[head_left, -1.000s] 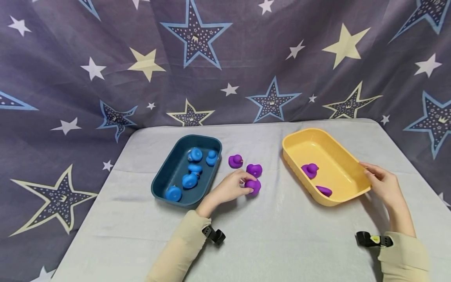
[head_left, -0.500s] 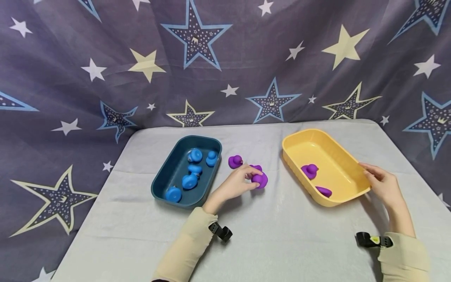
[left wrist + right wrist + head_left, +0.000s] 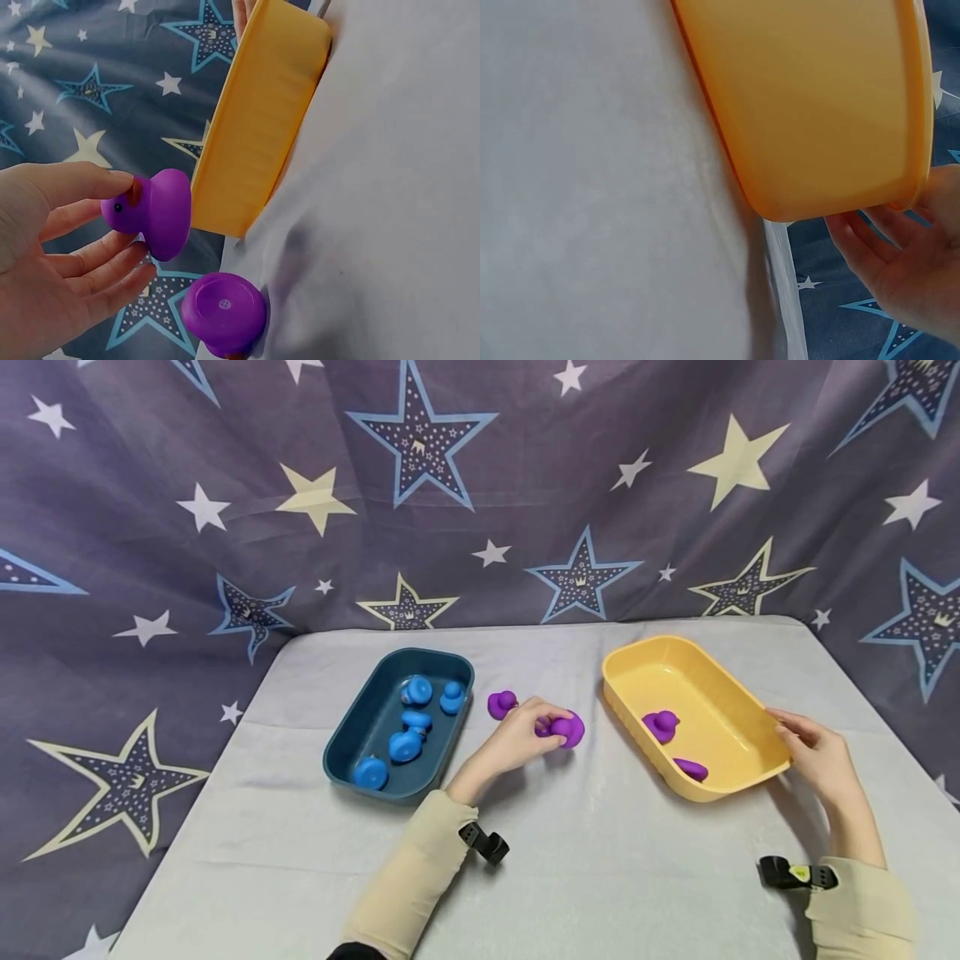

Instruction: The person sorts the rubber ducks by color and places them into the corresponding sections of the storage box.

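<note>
Fingers and thumb of the left hand (image 3: 517, 745) pinch a purple duck (image 3: 567, 728) by its head, holding it above the desk (image 3: 600, 860) between the blue tray (image 3: 352, 739) and the yellow tray (image 3: 757, 727). The left wrist view shows the thumb (image 3: 75, 180) on top of the duck's head and the fingers (image 3: 105, 262) beneath, with a second purple duck (image 3: 223, 313) lying on its side just below, its round base facing the camera. A third purple duck (image 3: 502, 703) sits on the desk near the blue tray. Five blue ducks (image 3: 406, 744) lie in the blue tray; two purple ones (image 3: 660, 725) lie in the yellow tray. The right hand (image 3: 819, 758) grips the yellow tray's near right rim, fingers curled over the edge. Cloth with printed stars (image 3: 420, 427) hangs behind the desk. No writing or brand can be read on anything.
</note>
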Demonstrator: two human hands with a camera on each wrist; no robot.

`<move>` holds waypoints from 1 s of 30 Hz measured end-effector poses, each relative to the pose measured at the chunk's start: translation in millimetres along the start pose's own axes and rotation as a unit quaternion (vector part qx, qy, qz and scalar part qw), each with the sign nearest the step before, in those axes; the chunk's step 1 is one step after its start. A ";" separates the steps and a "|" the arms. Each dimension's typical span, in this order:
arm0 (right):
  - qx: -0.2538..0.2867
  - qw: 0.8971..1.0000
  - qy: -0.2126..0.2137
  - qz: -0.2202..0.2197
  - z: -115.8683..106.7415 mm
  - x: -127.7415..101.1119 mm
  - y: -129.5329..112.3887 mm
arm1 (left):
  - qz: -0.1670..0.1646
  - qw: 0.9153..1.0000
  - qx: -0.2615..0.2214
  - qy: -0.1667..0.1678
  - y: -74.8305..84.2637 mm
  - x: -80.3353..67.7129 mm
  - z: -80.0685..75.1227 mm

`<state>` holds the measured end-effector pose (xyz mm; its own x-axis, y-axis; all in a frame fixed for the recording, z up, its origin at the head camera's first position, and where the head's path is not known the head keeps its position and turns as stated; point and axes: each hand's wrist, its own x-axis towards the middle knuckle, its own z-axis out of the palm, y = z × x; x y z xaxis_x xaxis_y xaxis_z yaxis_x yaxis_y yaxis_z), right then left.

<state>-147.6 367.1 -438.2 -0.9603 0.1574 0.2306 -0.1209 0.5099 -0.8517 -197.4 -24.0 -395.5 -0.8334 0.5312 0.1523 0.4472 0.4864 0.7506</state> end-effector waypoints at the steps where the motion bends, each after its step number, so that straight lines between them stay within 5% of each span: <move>1: 0.000 1.000 0.001 0.000 0.0 0.5 1.4 | 0.002 1.000 0.001 0.002 0.2 1.8 0.7; 6: 0.001 1.000 0.010 -0.011 0.7 4.5 18.2 | 0.011 1.000 -0.001 0.009 4.2 10.2 3.4; 23: 0.000 1.000 0.010 0.015 1.2 -0.2 -1.9 | 0.020 0.999 -0.017 0.019 12.1 33.7 19.3; 30: -0.012 1.000 0.010 0.003 0.5 5.6 21.4 | 0.028 0.999 -0.013 0.018 17.4 43.2 24.6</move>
<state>-155.6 378.4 -455.3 -0.9553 0.1776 0.2362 -0.1099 0.5283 -0.8419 -217.6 24.5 -391.6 -0.8188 0.5319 0.2161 0.4847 0.4387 0.7567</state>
